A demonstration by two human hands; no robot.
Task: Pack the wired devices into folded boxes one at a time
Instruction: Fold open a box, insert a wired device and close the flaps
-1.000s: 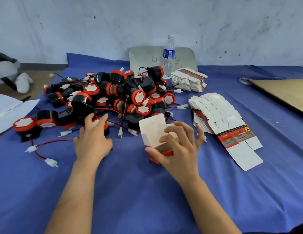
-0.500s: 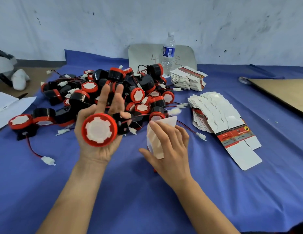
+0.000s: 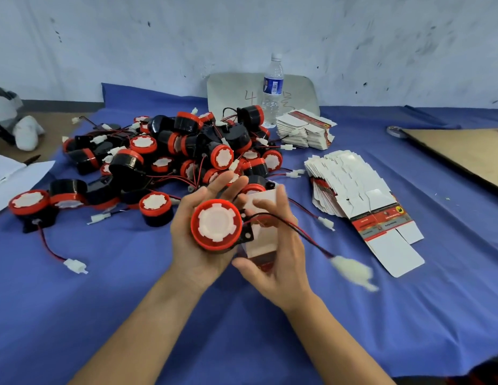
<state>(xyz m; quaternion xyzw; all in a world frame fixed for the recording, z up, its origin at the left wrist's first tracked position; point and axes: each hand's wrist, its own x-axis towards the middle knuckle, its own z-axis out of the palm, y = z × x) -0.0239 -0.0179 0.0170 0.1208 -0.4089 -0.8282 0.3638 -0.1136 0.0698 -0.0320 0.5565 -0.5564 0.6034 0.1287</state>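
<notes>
Round red-capped device (image 3: 216,224) in left hand (image 3: 198,240), cardboard box (image 3: 260,232) beside.

Scuffed white wall (image 3: 353,37) behind blue-clothed table (image 3: 75,315); brown floor (image 3: 53,129) at left.

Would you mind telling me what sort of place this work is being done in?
Probably a small hand-packing workstation: a heap of identical wired devices on a cloth-covered table, stacks of flat unfolded boxes beside it, and a scuffed bare wall behind.
</notes>
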